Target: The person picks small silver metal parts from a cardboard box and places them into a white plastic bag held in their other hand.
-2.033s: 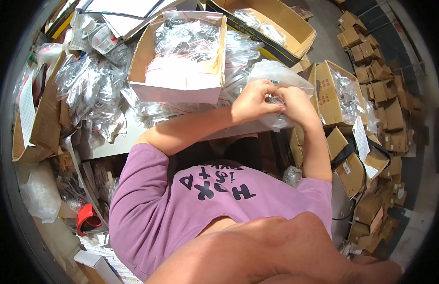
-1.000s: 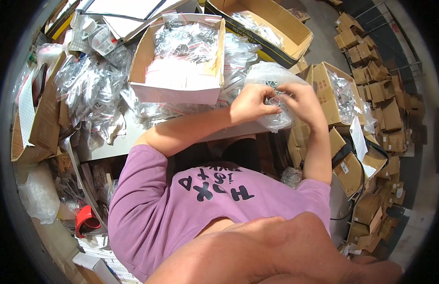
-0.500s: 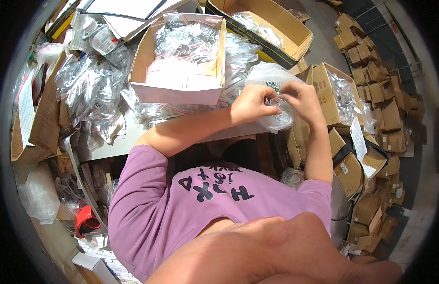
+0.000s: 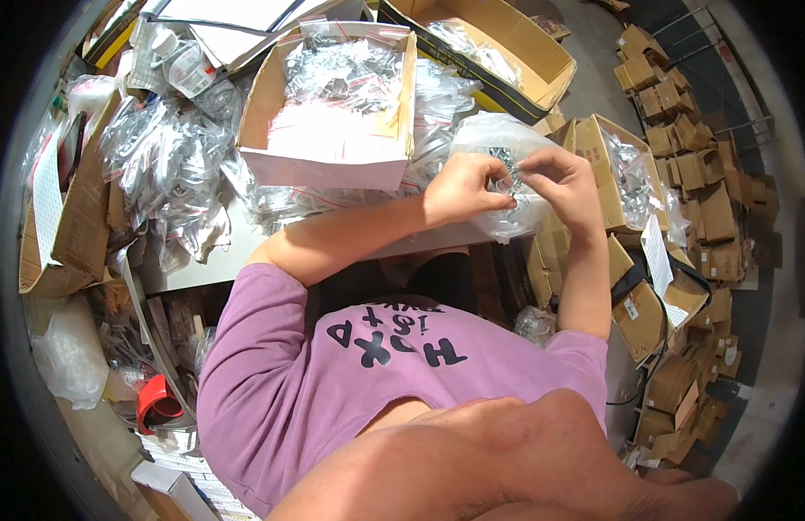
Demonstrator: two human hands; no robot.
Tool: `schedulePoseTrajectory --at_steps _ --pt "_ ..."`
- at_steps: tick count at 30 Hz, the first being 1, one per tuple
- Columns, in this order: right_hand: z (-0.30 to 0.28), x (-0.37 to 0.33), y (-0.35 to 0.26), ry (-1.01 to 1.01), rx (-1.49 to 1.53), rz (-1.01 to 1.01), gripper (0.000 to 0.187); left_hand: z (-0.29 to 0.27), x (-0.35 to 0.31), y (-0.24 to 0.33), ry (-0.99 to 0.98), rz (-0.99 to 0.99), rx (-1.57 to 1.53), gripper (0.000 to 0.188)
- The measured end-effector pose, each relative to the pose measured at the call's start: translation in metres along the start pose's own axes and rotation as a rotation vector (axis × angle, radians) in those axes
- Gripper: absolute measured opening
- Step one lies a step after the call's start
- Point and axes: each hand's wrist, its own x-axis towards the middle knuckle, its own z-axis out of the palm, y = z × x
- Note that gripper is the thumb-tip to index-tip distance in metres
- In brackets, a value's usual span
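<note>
My left hand curls its thumb and fingers around something small, clear and shiny, which looks like a small plastic bag. Close on its right, my right hand has thumb and forefinger drawn together in a pinch. Whatever is in that pinch is too small to make out. Both hands are over a large translucent plastic bag that lies open at the table's edge. Small metal parts show inside it, partly hidden by my fingers.
A white-sided carton of small clear bags stands left of my hands. Piles of clear bags cover the table's left. Behind is an open yellow-black box; at right, a carton of bagged parts. Stacked cartons line the floor.
My right hand has moved slightly right, widening the gap to the left hand. My left hand has stayed nearly in place.
</note>
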Motion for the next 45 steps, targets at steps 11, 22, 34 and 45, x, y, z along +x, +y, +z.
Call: schedulePoseTrajectory --at_steps 11,22,34,45 --pt "0.005 -0.009 -0.018 -0.167 -0.636 -0.305 0.015 -0.003 0.002 -0.002 -0.11 -0.03 -0.117 0.035" --pt "0.001 -0.011 -0.021 0.027 -0.575 -0.395 0.015 -0.001 0.001 0.002 -0.116 0.069 -0.29 0.033" --pt "0.006 -0.01 -0.017 0.004 -0.368 -0.081 0.016 0.001 -0.003 0.006 0.122 0.217 -0.281 0.013" --pt "0.003 -0.013 -0.019 -0.144 -0.233 0.107 0.012 0.005 -0.004 0.003 0.207 0.402 -0.184 0.007"
